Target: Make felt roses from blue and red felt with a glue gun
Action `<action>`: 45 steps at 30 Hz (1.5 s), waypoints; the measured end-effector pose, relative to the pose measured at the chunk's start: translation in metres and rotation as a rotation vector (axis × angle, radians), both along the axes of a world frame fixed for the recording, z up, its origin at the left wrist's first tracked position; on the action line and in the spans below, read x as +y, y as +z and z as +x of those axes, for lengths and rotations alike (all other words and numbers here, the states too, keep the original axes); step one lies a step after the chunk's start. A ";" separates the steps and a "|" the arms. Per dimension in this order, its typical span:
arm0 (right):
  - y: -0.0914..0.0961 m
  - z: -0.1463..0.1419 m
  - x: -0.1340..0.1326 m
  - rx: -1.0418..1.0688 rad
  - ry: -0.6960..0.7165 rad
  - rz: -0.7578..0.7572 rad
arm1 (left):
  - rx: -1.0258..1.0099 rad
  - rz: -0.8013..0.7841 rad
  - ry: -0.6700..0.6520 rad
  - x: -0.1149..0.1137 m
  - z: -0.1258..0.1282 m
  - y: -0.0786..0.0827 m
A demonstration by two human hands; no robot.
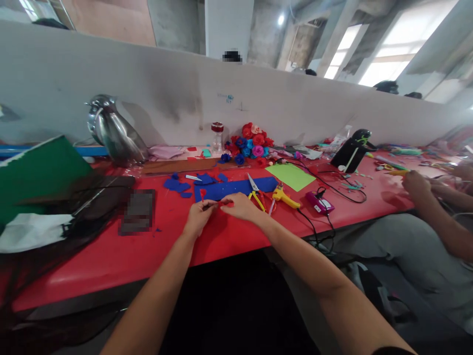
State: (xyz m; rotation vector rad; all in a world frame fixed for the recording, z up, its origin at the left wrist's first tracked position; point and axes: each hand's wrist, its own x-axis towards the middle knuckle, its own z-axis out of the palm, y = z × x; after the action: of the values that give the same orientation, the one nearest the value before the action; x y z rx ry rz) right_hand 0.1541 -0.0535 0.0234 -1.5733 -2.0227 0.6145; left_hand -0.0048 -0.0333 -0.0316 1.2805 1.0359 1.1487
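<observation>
My left hand is closed in a pinch just above the red tabletop. A small red piece sticks up by its fingers. My right hand is closed too, its fingertips at a small red piece that looks like craft foam or paper. Between the hands the fingertips nearly meet, and what joins them there is too small to make out. Beyond them lies a blue foam sheet. Scissors rest partly on it, and a yellow glue gun lies to the right.
Blue scraps and a blurred dark rectangular object lie leftward. At the back stand a steel jug, a glass jar and foam flowers. A green sheet and a purple box with cables are rightward. Another person's hand works far right.
</observation>
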 end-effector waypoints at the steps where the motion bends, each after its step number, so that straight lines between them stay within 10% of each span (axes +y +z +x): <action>1: -0.002 -0.004 0.002 0.007 -0.016 -0.004 | 0.008 0.007 -0.007 0.000 0.000 0.000; 10: -0.012 0.002 0.006 0.201 -0.152 -0.018 | 0.030 0.067 -0.006 -0.004 0.001 0.002; 24: -0.037 -0.030 0.008 1.105 -0.556 -0.002 | -0.287 0.005 -0.056 -0.005 -0.011 0.017; 45: -0.027 -0.055 -0.007 1.594 -0.536 -0.121 | -0.315 -0.120 -0.156 -0.008 -0.007 0.014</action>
State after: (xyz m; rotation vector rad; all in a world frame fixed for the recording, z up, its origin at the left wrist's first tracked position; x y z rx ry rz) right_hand 0.0990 -0.0603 -0.0038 -0.9194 -0.3733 1.1930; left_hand -0.0121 -0.0408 -0.0180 1.0270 0.7473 1.1085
